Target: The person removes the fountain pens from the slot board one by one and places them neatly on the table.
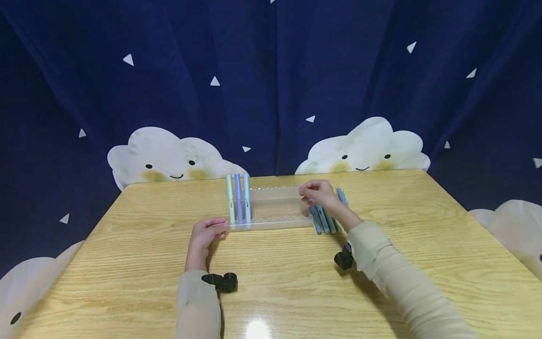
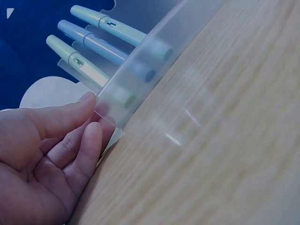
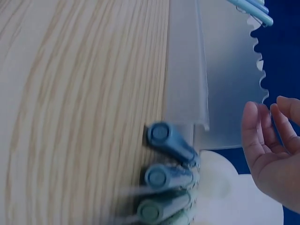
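A frosted translucent pen rack [image 1: 275, 223] with scalloped edges lies on the table. At its left end sit three capped pens side by side: a pale green pen [image 1: 230, 197], a violet-blue pen [image 1: 239, 197] and a light blue pen [image 1: 247, 197]. My left hand [image 1: 208, 232] pinches the rack's front left corner; in the left wrist view the thumb [image 2: 70, 115] lies along that corner. Over at the back right corner, my right hand [image 1: 319, 194] pinches the notched rear edge, its fingertips partly hiding that corner.
Several darker blue and green pens [image 1: 322, 219] lie close together by the rack's right end, partly beneath my right forearm. The wooden table [image 1: 271, 263] ends at a dark blue curtain [image 1: 254, 84] printed with clouds.
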{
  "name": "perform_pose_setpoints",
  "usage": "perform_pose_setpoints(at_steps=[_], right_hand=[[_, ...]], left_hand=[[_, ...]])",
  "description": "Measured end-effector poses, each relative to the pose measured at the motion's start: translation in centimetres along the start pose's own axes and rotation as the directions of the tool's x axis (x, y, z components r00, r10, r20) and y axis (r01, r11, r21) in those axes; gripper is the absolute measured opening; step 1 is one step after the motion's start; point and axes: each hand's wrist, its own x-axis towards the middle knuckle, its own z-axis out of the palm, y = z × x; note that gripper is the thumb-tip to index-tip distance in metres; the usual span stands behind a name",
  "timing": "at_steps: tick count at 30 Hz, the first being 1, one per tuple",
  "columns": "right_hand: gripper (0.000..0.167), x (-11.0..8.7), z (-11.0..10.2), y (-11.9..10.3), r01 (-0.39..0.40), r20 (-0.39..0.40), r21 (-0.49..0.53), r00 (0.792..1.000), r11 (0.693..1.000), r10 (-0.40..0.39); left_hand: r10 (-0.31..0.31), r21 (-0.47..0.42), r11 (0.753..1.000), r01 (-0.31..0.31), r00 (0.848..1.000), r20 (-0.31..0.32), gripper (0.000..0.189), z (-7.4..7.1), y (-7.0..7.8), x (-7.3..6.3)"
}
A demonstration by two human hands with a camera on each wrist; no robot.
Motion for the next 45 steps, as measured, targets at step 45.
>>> perform_pose_setpoints(at_steps=[45], right_hand=[[0.022,1.1,10.1,-0.7,0.097,0.142,0.087,0.984,0.991,-0.109]], left_hand=[[0.011,-0.005,1.0,-0.011,1.0,0.018,0.027,-0.1,0.2,-0.2]])
